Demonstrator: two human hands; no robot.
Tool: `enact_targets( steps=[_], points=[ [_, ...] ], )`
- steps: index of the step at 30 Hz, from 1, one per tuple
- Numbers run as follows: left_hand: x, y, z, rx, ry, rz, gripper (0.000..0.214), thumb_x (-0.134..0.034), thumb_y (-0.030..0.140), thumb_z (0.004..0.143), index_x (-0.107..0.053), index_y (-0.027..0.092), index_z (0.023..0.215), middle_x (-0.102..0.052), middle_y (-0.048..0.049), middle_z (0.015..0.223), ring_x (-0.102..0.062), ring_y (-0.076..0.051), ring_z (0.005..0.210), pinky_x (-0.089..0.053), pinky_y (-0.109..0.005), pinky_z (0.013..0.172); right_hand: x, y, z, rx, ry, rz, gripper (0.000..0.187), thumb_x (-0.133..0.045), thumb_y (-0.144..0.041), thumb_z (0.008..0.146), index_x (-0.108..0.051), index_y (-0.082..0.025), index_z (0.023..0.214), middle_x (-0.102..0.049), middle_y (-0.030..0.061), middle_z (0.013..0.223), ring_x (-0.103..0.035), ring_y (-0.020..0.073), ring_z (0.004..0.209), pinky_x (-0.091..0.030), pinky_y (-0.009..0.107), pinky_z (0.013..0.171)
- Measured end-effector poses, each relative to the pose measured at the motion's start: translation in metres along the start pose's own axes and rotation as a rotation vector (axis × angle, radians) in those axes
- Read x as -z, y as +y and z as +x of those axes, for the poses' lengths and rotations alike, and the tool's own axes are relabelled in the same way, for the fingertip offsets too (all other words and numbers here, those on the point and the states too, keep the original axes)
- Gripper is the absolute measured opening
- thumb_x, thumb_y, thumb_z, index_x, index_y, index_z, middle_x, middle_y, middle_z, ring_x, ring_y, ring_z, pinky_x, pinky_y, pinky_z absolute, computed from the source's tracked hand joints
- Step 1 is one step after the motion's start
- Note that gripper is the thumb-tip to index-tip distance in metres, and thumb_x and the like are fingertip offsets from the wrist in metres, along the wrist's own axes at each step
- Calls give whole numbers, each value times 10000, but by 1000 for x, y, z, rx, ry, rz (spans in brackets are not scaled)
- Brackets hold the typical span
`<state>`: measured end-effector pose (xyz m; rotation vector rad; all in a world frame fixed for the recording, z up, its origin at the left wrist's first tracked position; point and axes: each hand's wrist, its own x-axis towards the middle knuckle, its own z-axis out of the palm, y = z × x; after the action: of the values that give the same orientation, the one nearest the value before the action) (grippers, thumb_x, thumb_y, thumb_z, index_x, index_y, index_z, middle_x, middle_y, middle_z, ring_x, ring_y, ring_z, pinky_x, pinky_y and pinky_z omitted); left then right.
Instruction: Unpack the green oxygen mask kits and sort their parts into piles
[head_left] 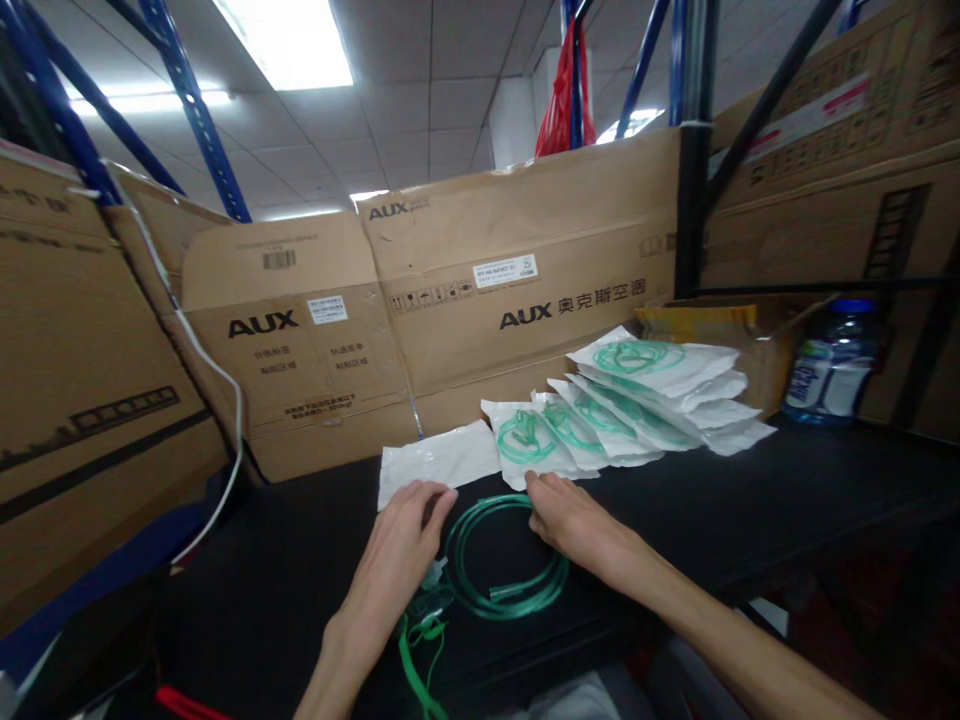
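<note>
A coil of green tubing (504,560) lies on the black table (750,500) between my hands. My left hand (401,545) rests on the coil's left side, fingers bent and pressing near a clear mask piece (433,585). My right hand (570,515) pinches the coil's upper right edge. An empty white pouch (439,458) lies flat just beyond my left hand. A fanned row of sealed white pouches (637,400), each showing green tubing inside, stretches to the right behind my right hand.
Large brown AUX cardboard boxes (450,310) wall the table's back and left. A water bottle (832,365) stands at the right beside an open carton (720,325). A white cable (225,400) hangs at the left. Blue rack posts (195,110) rise behind.
</note>
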<state>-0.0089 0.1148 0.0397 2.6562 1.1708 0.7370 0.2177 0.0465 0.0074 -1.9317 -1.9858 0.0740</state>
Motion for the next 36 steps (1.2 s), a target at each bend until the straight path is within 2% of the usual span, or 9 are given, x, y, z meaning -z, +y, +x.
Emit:
enact_targets(
  steps=[6,10,14,19,22,24,28,32,36],
  points=[
    [-9,43,30,-267,-108,45,397,-600,389,952,-602,211,1307,-645,-107,1323,-538,-294,1281,-384,-426,1114,-5,10,0,94,126,54,420,-504,-64,881,-505,-102,1299,-604,177,1190,-592,279,1101,-467,395,933],
    [-12,54,48,-362,-131,88,343,-497,310,1007,-602,187,1310,-682,-130,1243,-591,-290,1205,-440,-426,1053,10,12,9,146,265,97,389,-446,-74,926,-474,-123,1311,-504,200,1316,-507,284,1233,-430,443,1016],
    [-4,51,55,-356,-94,114,372,-453,291,1022,-581,163,1347,-702,-161,1151,-647,-319,1108,-475,-456,989,38,-1,15,210,354,148,239,-430,-93,945,-545,-161,1143,-545,122,1145,-558,240,1084,-464,399,957],
    [7,41,51,-316,-15,88,344,-433,278,1021,-639,196,1284,-705,-121,1152,-665,-286,1081,-475,-391,980,51,-22,17,257,419,248,263,-454,-65,929,-582,-169,1134,-597,112,1147,-585,232,1077,-458,380,949],
    [6,30,47,-281,10,57,325,-452,263,1002,-683,206,1224,-722,-98,1083,-681,-261,1010,-481,-353,943,45,-20,17,225,446,356,247,-496,-69,905,-607,-175,1098,-667,88,1063,-632,223,1016,-469,357,911],
    [4,22,44,-246,16,30,309,-473,256,985,-714,196,1168,-739,-94,1031,-692,-251,942,-490,-341,904,38,-15,16,184,445,443,173,-504,-115,918,-615,-188,1029,-687,35,873,-670,190,808,-495,314,788],
    [2,12,38,-175,16,-48,289,-504,283,962,-742,193,1098,-766,-78,991,-697,-229,838,-507,-318,826,23,-11,10,93,448,611,112,-449,-261,990,-548,-214,963,-554,-65,557,-604,155,517,-469,266,601],
    [4,10,34,-125,13,-146,288,-517,350,955,-742,190,1040,-760,-72,1011,-698,-228,878,-515,-298,816,8,-16,5,70,468,734,98,-407,-328,1015,-448,-238,1016,-536,-77,596,-604,151,555,-473,267,624],
    [6,8,31,-68,-5,-253,333,-513,451,956,-706,188,1025,-745,-50,968,-696,-180,682,-527,-287,742,-3,-17,2,72,457,802,146,-406,-387,1025,-425,-242,1028,-566,-48,700,-614,158,655,-482,296,698]
  ],
)
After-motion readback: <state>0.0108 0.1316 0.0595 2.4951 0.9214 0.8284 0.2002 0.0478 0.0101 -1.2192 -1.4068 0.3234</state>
